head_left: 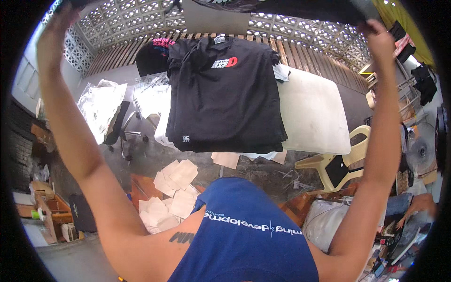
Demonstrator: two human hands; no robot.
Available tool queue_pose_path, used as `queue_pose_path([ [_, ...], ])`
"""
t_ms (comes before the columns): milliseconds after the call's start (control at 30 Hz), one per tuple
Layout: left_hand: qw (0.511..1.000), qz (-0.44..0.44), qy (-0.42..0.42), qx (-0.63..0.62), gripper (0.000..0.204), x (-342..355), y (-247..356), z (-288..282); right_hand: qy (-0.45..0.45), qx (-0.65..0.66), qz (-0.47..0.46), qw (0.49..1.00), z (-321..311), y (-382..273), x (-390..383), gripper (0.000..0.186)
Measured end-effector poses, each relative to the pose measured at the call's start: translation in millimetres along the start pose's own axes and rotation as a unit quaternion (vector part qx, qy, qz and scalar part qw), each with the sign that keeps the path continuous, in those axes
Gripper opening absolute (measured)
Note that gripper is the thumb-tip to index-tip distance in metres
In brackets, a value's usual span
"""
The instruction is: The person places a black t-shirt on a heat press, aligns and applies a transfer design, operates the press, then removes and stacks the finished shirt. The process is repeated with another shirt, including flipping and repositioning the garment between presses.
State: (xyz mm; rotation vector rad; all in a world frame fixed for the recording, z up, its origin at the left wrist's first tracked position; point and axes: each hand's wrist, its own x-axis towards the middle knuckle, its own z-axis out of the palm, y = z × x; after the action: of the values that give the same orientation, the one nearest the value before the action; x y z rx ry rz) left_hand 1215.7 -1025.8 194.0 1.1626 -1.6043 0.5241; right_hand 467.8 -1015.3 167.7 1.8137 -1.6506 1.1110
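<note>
Right hand (379, 38), 2 o'clock: fingers closed on black cloth (305, 9), 12 o'clock. Left hand (62, 22), 10 o'clock: fingers unclear, can't tell. Below: black shirts (228, 105) on worktop (317, 110), red-white chest print (231, 62), white hem print (186, 139). Blue top (249, 199), white lettering (239, 221).

A white surface (317, 113) carries a stack of black printed T-shirts (225, 103). The stack reaches its near edge, left of its rounded right-hand corners.

The held garment (310, 11) is black, the shirt (225, 108) black with red-and-white print (225, 62), the chair (355, 151) pale yellow.
</note>
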Motion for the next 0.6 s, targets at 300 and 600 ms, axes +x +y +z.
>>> queue_pose_path([
  [300,0.868,-0.348,-0.211,-0.285,0.037,-289.9,25.1,72.9,-0.099,0.151,0.150,0.972,153.8,3.3,-252.9,0.033],
  [600,0.627,-0.665,-0.406,0.018,0.037,-698.6,3.8,70.9,-0.488,0.014,0.529,0.694,24.3,58.5,-736.9,0.019],
])
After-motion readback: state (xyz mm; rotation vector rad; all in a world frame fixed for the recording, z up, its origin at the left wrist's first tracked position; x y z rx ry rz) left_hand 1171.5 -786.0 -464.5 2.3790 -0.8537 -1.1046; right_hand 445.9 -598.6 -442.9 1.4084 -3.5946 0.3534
